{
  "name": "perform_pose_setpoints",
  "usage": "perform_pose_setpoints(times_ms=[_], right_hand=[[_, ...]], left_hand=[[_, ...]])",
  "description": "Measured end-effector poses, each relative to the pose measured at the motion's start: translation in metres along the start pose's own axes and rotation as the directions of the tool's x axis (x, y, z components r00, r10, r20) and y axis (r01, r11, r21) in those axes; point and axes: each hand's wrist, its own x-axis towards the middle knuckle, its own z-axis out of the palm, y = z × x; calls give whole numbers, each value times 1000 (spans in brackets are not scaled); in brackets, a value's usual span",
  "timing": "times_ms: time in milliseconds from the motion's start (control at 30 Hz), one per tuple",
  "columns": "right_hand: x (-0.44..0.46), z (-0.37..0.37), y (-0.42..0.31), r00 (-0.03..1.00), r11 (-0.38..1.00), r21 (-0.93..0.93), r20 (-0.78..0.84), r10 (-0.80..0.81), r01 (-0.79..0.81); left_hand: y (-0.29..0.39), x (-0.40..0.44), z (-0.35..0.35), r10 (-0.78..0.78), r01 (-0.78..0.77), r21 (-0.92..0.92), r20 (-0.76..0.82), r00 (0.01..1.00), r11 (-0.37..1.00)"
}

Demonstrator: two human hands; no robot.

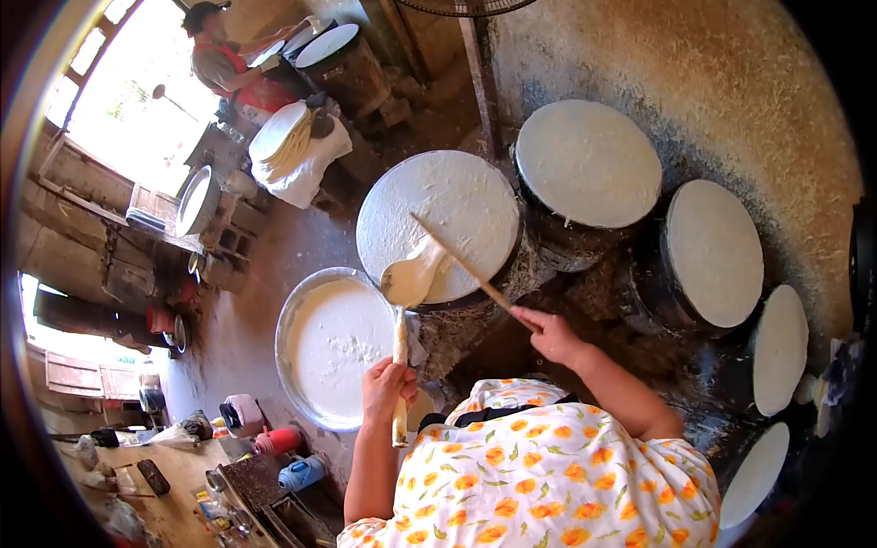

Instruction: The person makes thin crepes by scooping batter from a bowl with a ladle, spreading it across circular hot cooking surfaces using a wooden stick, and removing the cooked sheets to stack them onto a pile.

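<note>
Taking the basin [282, 352] of white batter [329, 324] as landmark: holding a ladle [406, 283] at its upper right rim, over the near edge of the white-coated round top [452, 196] just beside it. Clamping the fingers of the left hand [387, 391] around the ladle's handle, over the basin's lower right rim; clamping the fingers of the right hand [550, 338] around the lower end of a wooden stick [468, 268], well off to the basin's right. Angling the stick over the round top, close to the ladle's bowl; impossible to tell from this view any contact between the 2.

Most likely to go wrong, by judgement: dripping batter into the seam between basin and round top, because of the ladle's tilt right there. Could also leave 1 thick lump on the side nearest the basin, through tipping out too much at 1 spot. Could streak or tear the coating by pressing the stick's tip too hard. Could knock stick against ladle, being so close, and jolt batter loose. Could lose grip on the ladle's pale, seemingly smeared handle, perhaps slippery, beside the basin's rim.
</note>
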Motion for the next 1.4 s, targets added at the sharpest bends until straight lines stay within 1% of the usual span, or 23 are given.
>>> perform_pose_setpoints(times_ms=[67,100,167,233,300,333,367,400,500,567,700,767,833,967,1000,1033,1067,1100,1133,1167,1267,1300,1400], right_hand=[[-9,20,8,988,989,137,152,33,-54],[-13,26,6,990,995,103,142,-23,8],[-13,23,-1,969,961,242,235,76,-134],[-12,8,-30,964,977,156,244,107,-148],[-19,-3,-57,957,985,63,251,143,-163],[-21,-5,-69,984,984,-141,151,-90,112],[-24,-6,-83,936,866,-355,104,-337,351],[-28,-9,-104,929,736,-576,135,-345,357],[-5,2,-98,867,671,-636,-8,-499,381],[25,9,-73,892,829,-437,-114,-437,350],[44,9,-35,918,863,-387,-88,-386,325],[27,13,-27,995,699,-714,39,87,-33],[3,18,-31,987,519,-854,47,153,-40],[-29,17,-19,989,455,-888,114,99,57],[-30,15,-14,981,789,-613,174,84,41],[-32,13,-11,975,975,-222,220,41,9],[-35,7,-20,930,979,-134,318,187,-152],[-42,4,-29,933,979,-134,308,188,-153],[-48,1,-38,885,923,167,385,261,-346],[-53,0,-43,828,741,434,478,294,-513],[-66,7,-47,866,696,537,425,266,-477],[-72,10,-49,881,674,578,394,263,-460],[-92,16,-49,921,700,601,300,249,-385]], left_hand=[[-3,1,1,-14,14,-10,-4,1000,1000],[-6,3,0,-12,12,-62,4,1000,998],[-7,2,-7,-9,11,-115,13,1000,993],[-6,-5,-32,-37,141,-423,245,969,895],[-10,-25,-50,85,92,-509,314,946,856],[-11,-38,-53,121,69,-543,306,944,837],[-10,-48,-53,157,45,-576,296,942,816],[-7,-52,-51,161,44,-581,295,942,812],[-6,-52,-47,149,6,-614,201,968,790],[-5,-41,-51,228,239,-805,415,881,543],[-3,-58,-73,491,188,-882,405,772,431],[-1,-68,-97,572,45,-904,306,760,425],[3,-74,-123,602,-84,-890,231,764,448],[-14,-55,-174,623,-140,-895,176,762,425],[-22,-45,-186,586,-149,-894,144,797,423],[-32,-35,-199,548,-159,-892,111,829,422],[-46,-20,-215,519,-138,-889,124,846,437],[-59,-9,-224,467,-122,-907,90,880,403],[-75,5,-233,411,-104,-917,69,909,384],[-89,18,-244,351,-86,-926,52,935,367],[-135,61,-264,233,9,-929,102,967,370],[-139,69,-259,116,1,-929,47,992,371],[-170,110,-268,-68,285,-936,277,959,206]])
